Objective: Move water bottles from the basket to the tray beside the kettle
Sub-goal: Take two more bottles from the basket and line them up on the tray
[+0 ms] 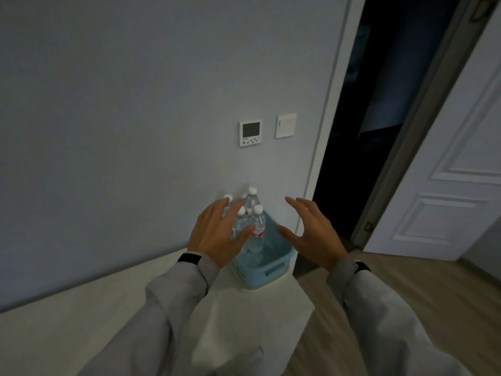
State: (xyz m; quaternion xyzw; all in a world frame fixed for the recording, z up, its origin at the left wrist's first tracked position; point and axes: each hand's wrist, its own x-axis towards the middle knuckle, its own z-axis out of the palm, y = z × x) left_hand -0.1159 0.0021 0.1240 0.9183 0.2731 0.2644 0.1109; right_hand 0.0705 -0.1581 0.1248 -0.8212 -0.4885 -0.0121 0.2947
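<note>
A light blue plastic basket (273,270) stands at the right end of a pale counter, against the wall. Several clear water bottles (257,222) with white caps and red labels stand upright inside it. My left hand (219,234) hovers over the basket's left side with fingers spread, partly hiding the bottles behind it. My right hand (311,233) is open just to the right of the basket, palm turned toward it, holding nothing. No tray or kettle is in view.
The pale counter (108,321) runs to the left along a grey wall bearing a thermostat panel (250,132) and a switch (286,125). To the right lie a dark doorway (366,131), a white panelled door (461,185) and wooden floor (406,280).
</note>
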